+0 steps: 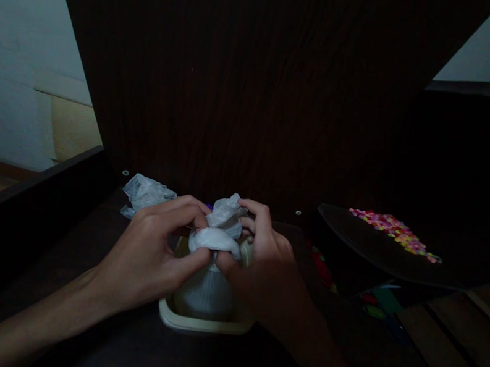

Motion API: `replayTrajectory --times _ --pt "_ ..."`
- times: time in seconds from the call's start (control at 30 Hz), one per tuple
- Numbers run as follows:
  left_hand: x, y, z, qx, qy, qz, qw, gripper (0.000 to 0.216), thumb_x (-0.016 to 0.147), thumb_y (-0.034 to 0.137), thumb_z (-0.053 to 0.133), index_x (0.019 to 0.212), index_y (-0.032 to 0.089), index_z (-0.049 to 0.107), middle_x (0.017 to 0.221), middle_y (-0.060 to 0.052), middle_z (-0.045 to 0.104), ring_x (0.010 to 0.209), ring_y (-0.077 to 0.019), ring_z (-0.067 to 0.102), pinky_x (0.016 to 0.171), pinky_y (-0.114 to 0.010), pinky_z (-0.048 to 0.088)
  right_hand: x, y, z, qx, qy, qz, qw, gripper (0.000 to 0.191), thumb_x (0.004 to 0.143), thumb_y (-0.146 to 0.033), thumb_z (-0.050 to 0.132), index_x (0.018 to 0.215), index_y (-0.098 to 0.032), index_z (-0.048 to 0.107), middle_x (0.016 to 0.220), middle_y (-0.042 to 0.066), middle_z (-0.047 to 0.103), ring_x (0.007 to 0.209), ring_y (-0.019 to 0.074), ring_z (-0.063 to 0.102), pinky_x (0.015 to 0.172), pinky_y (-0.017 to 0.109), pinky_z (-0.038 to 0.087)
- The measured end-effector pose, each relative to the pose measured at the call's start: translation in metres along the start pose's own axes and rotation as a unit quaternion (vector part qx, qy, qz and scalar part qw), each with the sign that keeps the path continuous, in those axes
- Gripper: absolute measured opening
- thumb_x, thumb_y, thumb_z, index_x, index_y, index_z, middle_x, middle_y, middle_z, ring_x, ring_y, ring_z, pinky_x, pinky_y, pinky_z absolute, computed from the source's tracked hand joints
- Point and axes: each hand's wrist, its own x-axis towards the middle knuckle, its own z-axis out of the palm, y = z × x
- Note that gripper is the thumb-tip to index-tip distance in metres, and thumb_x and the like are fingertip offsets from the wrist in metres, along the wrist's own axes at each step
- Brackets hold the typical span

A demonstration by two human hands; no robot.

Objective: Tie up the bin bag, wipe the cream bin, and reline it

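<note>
My left hand [159, 244] and my right hand [263, 258] pinch a crumpled white plastic bag [216, 241] from its two sides. Both thumbs press its near edge, with the fingers curled behind. Under the bag is a pale, ribbed object [208, 293], perhaps a cup; its upper part is hidden by the bag and the thumbs. It sits within a cream-rimmed, rounded container [202, 325] on the dark surface. To the left of my left hand lies a second crumpled, translucent plastic bag [147, 193].
A dark wooden panel [252, 84] rises behind, and a dark ledge [18, 189] borders the left. On the right, a string of small colourful pieces [394, 230] lies on a dark curved shelf [352, 242]. Red and green items [374, 310] sit below it in shadow.
</note>
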Motion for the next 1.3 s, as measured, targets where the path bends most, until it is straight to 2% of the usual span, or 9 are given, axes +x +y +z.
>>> replayTrajectory --times 0.17,0.33,0.5,0.67,0.8,0.93,1.07,1.17,1.3 --pt "0.000 -0.003 0.003 -0.034 0.010 -0.011 0.999 0.010 0.079 0.013 0.062 0.071 0.018 0.059 0.080 0.000 0.065 0.073 -0.0141 0.061 0.065 -0.026 0.045 0.003 0.002 -0.004 0.117 -0.027 -0.031 0.992 0.043 0.075 -0.016 0.061 0.114 -0.026 0.048 0.106 0.004 0.072 0.097 0.0238 0.072 0.084 0.038 0.055" --pt "0.001 -0.008 0.007 -0.120 -0.004 -0.029 0.992 0.010 0.074 0.010 0.064 0.074 0.019 0.059 0.086 -0.001 0.067 0.080 -0.0161 0.065 0.070 -0.027 0.048 0.004 0.011 0.003 0.185 0.012 -0.036 0.982 0.042 0.068 -0.012 0.067 0.102 -0.027 0.047 0.094 -0.001 0.067 0.087 0.0192 0.068 0.075 0.032 0.054" --pt "0.002 -0.013 0.010 -0.175 0.013 -0.053 0.983 0.018 0.073 0.009 0.065 0.087 0.020 0.063 0.090 -0.001 0.065 0.084 -0.0172 0.066 0.072 -0.027 0.052 0.006 0.013 0.012 0.256 0.057 -0.039 0.964 0.053 0.064 -0.010 0.066 0.111 -0.027 0.048 0.107 0.001 0.059 0.090 0.0166 0.065 0.077 0.032 0.056" --pt "0.001 -0.011 0.007 -0.106 0.031 -0.025 0.994 0.031 0.074 0.010 0.067 0.103 0.021 0.072 0.110 -0.006 0.066 0.103 -0.0212 0.067 0.074 -0.026 0.056 0.011 0.006 0.011 0.365 0.022 0.026 0.930 0.072 0.059 -0.013 0.064 0.126 -0.024 0.042 0.105 0.004 0.062 0.084 0.0165 0.065 0.075 0.032 0.059" --pt "-0.001 -0.011 0.005 -0.091 0.036 0.025 0.995 0.029 0.078 0.009 0.065 0.103 0.021 0.073 0.112 -0.007 0.067 0.101 -0.0198 0.068 0.070 -0.023 0.058 0.013 0.008 0.008 0.328 -0.007 0.045 0.944 0.068 0.059 -0.018 0.067 0.124 -0.022 0.048 0.109 0.006 0.067 0.091 0.0192 0.068 0.078 0.033 0.059" --pt "-0.002 -0.012 0.004 -0.065 0.051 0.085 0.993 0.029 0.081 0.007 0.065 0.105 0.021 0.072 0.110 -0.006 0.069 0.099 -0.0184 0.069 0.074 -0.024 0.058 0.010 0.010 0.001 0.198 0.026 0.048 0.979 0.070 0.061 -0.024 0.074 0.127 -0.022 0.052 0.112 0.008 0.067 0.087 0.0205 0.066 0.071 0.034 0.057" --pt "-0.002 -0.012 0.003 -0.047 0.038 0.123 0.991 0.030 0.082 0.006 0.066 0.107 0.021 0.070 0.109 -0.005 0.070 0.097 -0.0182 0.069 0.079 -0.027 0.059 0.005 0.009 -0.010 0.117 -0.023 0.067 0.991 0.087 0.062 -0.027 0.078 0.142 -0.022 0.045 0.128 0.012 0.064 0.109 0.0277 0.065 0.091 0.044 0.057" --pt "-0.002 -0.013 0.003 -0.042 0.025 0.136 0.990 0.032 0.084 0.006 0.065 0.111 0.022 0.069 0.112 -0.006 0.069 0.100 -0.0185 0.069 0.082 -0.029 0.058 0.004 0.010 -0.012 0.185 -0.058 0.055 0.980 0.086 0.066 -0.023 0.076 0.145 -0.025 0.042 0.137 0.012 0.061 0.124 0.0287 0.062 0.102 0.046 0.053" --pt "-0.003 -0.014 0.004 -0.043 0.018 0.132 0.990 0.031 0.085 0.007 0.065 0.113 0.022 0.067 0.114 -0.007 0.068 0.103 -0.0203 0.069 0.083 -0.031 0.059 0.006 0.009 -0.008 0.335 -0.066 0.032 0.939 0.079 0.065 -0.015 0.071 0.139 -0.023 0.044 0.133 0.011 0.065 0.117 0.0251 0.068 0.096 0.039 0.058"
